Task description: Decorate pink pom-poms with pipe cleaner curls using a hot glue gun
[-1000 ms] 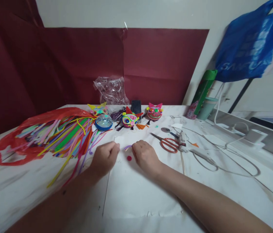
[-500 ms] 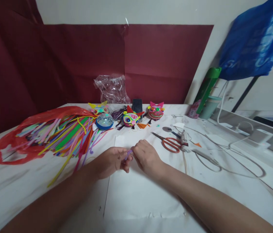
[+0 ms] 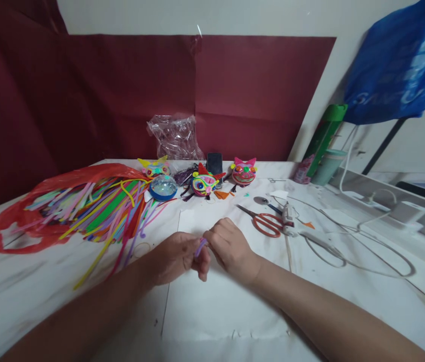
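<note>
Pinching the purple strip [image 3: 200, 247], the left hand [image 3: 177, 257] has joined the right hand [image 3: 233, 250], whose curled fingers seemingly grip it too, allowing two-handed work.

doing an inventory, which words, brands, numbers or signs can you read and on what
"SAN", then unclear, then apparently "U": blue bag.
Larger pale marks above: too blurred to read.
Green container: markings too blurred.
White glue gun: markings too small.
</note>
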`<act>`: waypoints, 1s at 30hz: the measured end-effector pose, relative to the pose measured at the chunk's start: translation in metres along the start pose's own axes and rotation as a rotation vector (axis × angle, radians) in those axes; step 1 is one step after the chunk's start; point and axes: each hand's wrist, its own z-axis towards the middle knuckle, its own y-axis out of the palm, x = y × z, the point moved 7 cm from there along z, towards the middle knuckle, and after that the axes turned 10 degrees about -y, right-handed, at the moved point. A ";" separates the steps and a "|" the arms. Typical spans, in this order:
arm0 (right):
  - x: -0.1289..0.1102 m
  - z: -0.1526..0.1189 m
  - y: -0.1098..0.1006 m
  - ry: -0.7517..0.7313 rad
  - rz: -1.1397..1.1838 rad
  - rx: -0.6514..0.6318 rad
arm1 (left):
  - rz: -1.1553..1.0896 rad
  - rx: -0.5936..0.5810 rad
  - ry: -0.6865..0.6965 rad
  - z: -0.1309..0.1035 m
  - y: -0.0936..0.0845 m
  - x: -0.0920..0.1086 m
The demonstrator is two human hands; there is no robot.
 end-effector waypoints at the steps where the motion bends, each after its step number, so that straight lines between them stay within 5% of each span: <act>1: 0.000 0.000 0.000 -0.007 0.001 -0.015 | 0.028 0.014 0.010 -0.001 0.001 0.000; 11: -0.001 0.002 -0.004 0.159 0.102 0.119 | 0.230 0.180 0.207 -0.004 0.001 0.009; 19: 0.001 0.000 -0.002 0.222 0.104 0.107 | 0.659 0.499 0.280 -0.016 -0.003 0.020; 26: 0.007 -0.003 0.001 0.169 0.075 0.062 | 0.324 0.278 0.243 0.001 -0.010 0.010; 30: 0.014 -0.006 0.008 0.149 -0.051 -0.072 | 0.506 0.629 0.303 -0.014 -0.028 0.032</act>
